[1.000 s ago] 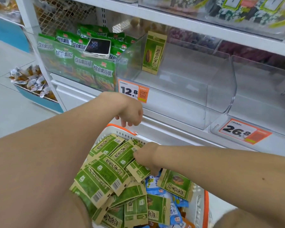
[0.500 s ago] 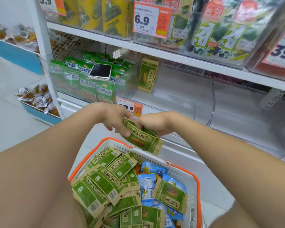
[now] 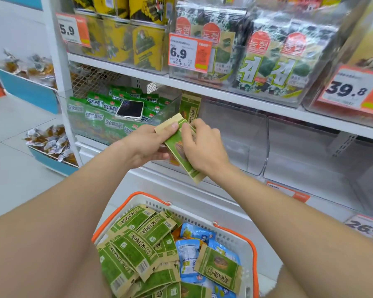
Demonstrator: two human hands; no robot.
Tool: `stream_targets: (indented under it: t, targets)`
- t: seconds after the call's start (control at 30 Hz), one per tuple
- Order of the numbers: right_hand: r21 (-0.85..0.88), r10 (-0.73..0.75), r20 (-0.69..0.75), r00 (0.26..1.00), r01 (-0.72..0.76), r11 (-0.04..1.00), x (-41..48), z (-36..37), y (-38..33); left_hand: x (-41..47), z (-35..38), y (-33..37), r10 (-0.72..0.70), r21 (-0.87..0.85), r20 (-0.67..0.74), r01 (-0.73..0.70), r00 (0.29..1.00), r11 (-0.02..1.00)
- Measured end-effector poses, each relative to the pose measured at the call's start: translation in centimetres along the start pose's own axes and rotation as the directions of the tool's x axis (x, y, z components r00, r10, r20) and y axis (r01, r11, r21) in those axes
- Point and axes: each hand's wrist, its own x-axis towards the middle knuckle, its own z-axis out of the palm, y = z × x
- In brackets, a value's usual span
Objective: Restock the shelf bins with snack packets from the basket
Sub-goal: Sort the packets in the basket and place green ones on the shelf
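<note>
Both hands hold a green-and-tan snack packet (image 3: 181,147) in front of the middle shelf. My left hand (image 3: 149,145) grips its upper end, thumb on top. My right hand (image 3: 205,145) pinches its right side. Below, a white basket with an orange rim (image 3: 235,233) holds several matching green packets (image 3: 136,246) and some blue packets (image 3: 190,257). Behind my hands is a clear shelf bin (image 3: 246,138) with one green packet (image 3: 190,108) standing at its left wall.
A phone (image 3: 130,109) lies on the bright green packets in the bin to the left (image 3: 99,119). Another clear bin (image 3: 323,155) stands to the right. Seaweed packs fill the upper shelf (image 3: 267,54). Blue bins of wrapped snacks (image 3: 50,143) stand at the left.
My right hand took a green packet out of the basket and both hands lifted it up to the level of the middle shelf bin. The view tilted upward.
</note>
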Motion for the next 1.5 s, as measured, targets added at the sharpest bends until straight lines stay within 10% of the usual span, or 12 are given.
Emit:
stream_targets:
  t: [0.17,0.4,0.5,0.63,0.9,1.5]
  targets:
    - [-0.085,-0.267,0.012,0.964,0.267,0.96,0.8,-0.6,1.9,0.9,-0.1,0.2,-0.002,-0.028,0.027,0.002,1.0,1.0]
    - [0.133,0.097,0.043,0.994,-0.102,0.986,5.3,0.8,3.6,3.3,0.8,1.0,0.186,0.171,-0.334,-0.135,0.924,0.976]
    - [0.304,0.36,0.035,0.932,-0.353,0.885,7.8,1.9,4.6,4.6,0.0,0.0,0.458,0.697,-0.292,-0.142,0.84,0.703]
    - [0.342,0.429,0.005,0.903,-0.405,0.848,11.2,3.4,5.2,4.8,-0.3,-0.9,0.44,0.913,-0.088,-0.105,0.894,0.395]
    - [0.155,0.373,-0.087,0.924,-0.357,0.921,15.3,7.8,6.3,6.2,-0.8,-1.5,0.514,0.931,0.137,-0.287,0.847,0.225]
    - [0.033,0.535,-0.07,0.842,-0.534,0.845,17.2,9.6,6.7,7.3,-0.8,-2.4,0.525,0.93,0.17,-0.312,0.834,0.194]
